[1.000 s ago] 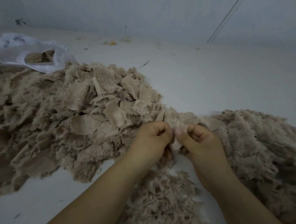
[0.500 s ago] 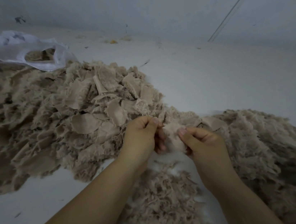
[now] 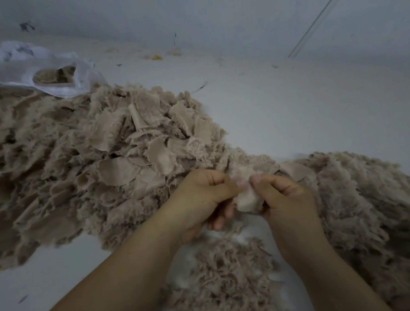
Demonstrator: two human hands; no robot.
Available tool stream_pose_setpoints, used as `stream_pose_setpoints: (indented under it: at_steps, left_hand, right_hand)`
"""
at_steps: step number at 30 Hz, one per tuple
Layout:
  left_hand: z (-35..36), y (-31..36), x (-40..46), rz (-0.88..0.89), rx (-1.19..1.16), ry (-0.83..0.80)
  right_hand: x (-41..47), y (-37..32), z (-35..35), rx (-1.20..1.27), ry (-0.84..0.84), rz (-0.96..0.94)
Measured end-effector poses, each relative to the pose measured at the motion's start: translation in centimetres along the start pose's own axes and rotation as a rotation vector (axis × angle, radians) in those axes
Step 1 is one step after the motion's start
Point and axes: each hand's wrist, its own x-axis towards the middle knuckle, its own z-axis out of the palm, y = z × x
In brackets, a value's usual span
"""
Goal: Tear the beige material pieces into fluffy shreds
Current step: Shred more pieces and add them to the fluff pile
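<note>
Beige piece (image 3: 247, 198) is pinched btwn both hands — left hand (image 3: 199, 198) and right hand (image 3: 286, 199) each curled on an edge, thumbs nearly touching. Just below the piece: fluffy shreds (image 3: 226, 283). Left of it, pile of untorn pieces (image 3: 75, 167) — plastic bag (image 3: 28, 66) at its far edge.

Frayed, fuzzy beige cloth pieces (image 3: 125, 150); thin translucent white plastic bag (image 3: 17, 67); matt pale floor (image 3: 296, 106).
</note>
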Motion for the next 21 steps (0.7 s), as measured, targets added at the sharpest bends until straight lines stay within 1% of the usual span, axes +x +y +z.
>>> stream_pose_setpoints:
  at_steps: [1,2,3,5,6,7,8,9,10,11,13,15,16,18,19,21]
  left_hand:
    - [-0.1,0.0,0.0,-0.011,0.046,-0.023]
    - [0.0,0.1,0.0,-0.001,0.044,-0.006]
    - [0.0,0.4,0.1,0.043,-0.045,0.055]
    - [-0.5,1.2,0.3,0.242,-0.363,0.250]
    - [-1.0,1.6,0.5,0.355,-0.474,0.323]
    - [-1.3,2.0,0.7,0.436,-0.519,0.350]
    - [-1.4,2.1,1.1,0.465,-0.499,0.359]
    - [-1.3,2.0,1.3,0.438,-0.400,0.365]
    - [-0.9,1.6,1.6,0.372,-0.193,0.378]
    - [-0.3,1.2,1.9,0.304,0.090,0.377]
    - [0.7,0.5,2.6,0.225,0.660,0.304]
    - [1.4,0.3,3.5,0.236,1.031,0.196]
    - [1.7,0.5,3.8,0.242,1.170,0.163]
    - [2.1,0.9,4.2,0.273,1.365,0.176]
    - [2.2,0.9,4.3,0.281,1.426,0.176]
    - [2.4,0.8,4.2,0.317,1.457,0.139]
  right_hand:
    - [0.0,0.0,0.0,0.000,0.019,0.004]
    - [0.1,0.1,-0.1,0.019,0.044,0.015]
    - [0.1,0.1,-0.2,0.059,0.066,0.032]
    - [0.3,0.1,-0.4,0.150,0.110,0.060]
    - [0.4,0.1,-0.4,0.183,0.130,0.073]
    - [0.5,0.1,-0.4,0.204,0.143,0.081]
    - [0.5,0.2,-0.4,0.220,0.148,0.083]
    - [0.6,0.2,-0.3,0.245,0.147,0.085]
    - [0.5,0.2,-0.2,0.284,0.142,0.087]
    - [0.6,0.1,0.0,0.336,0.136,0.089]
    - [0.7,-0.2,0.0,0.448,0.121,0.098]
    - [0.9,-0.5,0.0,0.524,0.093,0.123]
    - [0.9,-0.5,0.1,0.536,0.076,0.142]
    - [1.0,-0.6,0.3,0.534,0.063,0.188]
    - [1.1,-0.5,0.3,0.532,0.071,0.211]
    - [1.3,-0.3,0.2,0.527,0.101,0.238]
